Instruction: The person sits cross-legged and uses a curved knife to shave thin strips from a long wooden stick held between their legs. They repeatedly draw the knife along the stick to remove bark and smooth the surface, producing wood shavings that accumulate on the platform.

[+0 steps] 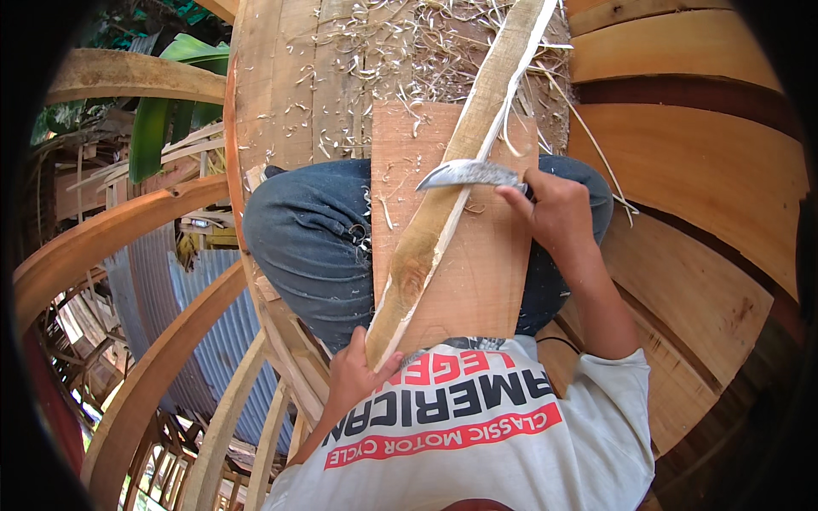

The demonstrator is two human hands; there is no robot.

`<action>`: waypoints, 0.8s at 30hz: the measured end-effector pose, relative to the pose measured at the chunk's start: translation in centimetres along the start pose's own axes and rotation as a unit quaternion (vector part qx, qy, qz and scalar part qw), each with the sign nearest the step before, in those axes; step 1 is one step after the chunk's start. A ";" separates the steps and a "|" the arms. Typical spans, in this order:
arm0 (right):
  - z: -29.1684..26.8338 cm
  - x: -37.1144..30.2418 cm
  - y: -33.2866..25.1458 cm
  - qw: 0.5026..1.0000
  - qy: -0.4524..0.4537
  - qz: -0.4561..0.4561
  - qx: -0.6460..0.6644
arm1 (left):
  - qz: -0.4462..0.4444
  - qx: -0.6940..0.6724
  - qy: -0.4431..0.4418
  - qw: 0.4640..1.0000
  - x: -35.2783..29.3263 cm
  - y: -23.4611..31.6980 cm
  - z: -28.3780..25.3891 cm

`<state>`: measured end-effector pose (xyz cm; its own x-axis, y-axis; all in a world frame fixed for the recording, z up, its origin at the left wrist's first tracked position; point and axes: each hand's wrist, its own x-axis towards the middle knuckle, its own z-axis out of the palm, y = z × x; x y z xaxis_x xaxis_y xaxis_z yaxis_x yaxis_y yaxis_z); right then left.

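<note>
My left hand (pixel 360 368) is closed around the near end of a long wooden strip (pixel 411 268), close to my shirt. The strip slants up and away to the far right, with a pale, freshly cut right edge. My right hand (pixel 555 209) grips a knife (pixel 469 175) whose curved steel blade points left and lies across the strip. The knife's handle is hidden in my fist. A flat reddish board (pixel 481 264) rests across my lap beneath the strip. One thin curl of wood (pixel 509 140) hangs by the strip's cut edge, just beyond the blade.
Shavings (pixel 366 51) litter the planks (pixel 290 94) ahead. Curved wooden ribs (pixel 128 221) rise on the left, with corrugated metal sheets (pixel 213 324) and green leaves (pixel 153 128) past them. Wide curved planks (pixel 690 162) line the right side. My bent legs (pixel 311 238) flank the board.
</note>
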<state>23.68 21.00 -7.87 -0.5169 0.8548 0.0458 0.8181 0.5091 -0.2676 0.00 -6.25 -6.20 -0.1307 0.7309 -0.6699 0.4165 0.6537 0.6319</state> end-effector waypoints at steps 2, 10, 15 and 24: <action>0.2 0.3 -0.3 0.999 -0.011 -0.045 -0.010 | 0.002 0.002 -0.001 1.000 0.0 0.2 -0.2; 0.1 2.5 5.5 0.992 0.030 0.111 -0.041 | 0.018 -0.006 0.032 0.999 0.0 -0.2 0.4; -0.6 0.3 0.2 0.998 -0.039 0.015 0.040 | 0.018 0.011 0.030 0.999 0.0 0.3 0.0; -1.6 -5.5 -3.4 0.993 -0.108 0.038 0.018 | 0.020 0.113 0.040 0.993 -0.3 0.5 0.2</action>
<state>24.15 14.76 -5.66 -0.4993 0.8471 -0.1821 0.8490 0.4365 -0.2977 0.41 -6.17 -5.76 -0.1761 0.7749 -0.6071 0.6125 0.5691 0.5487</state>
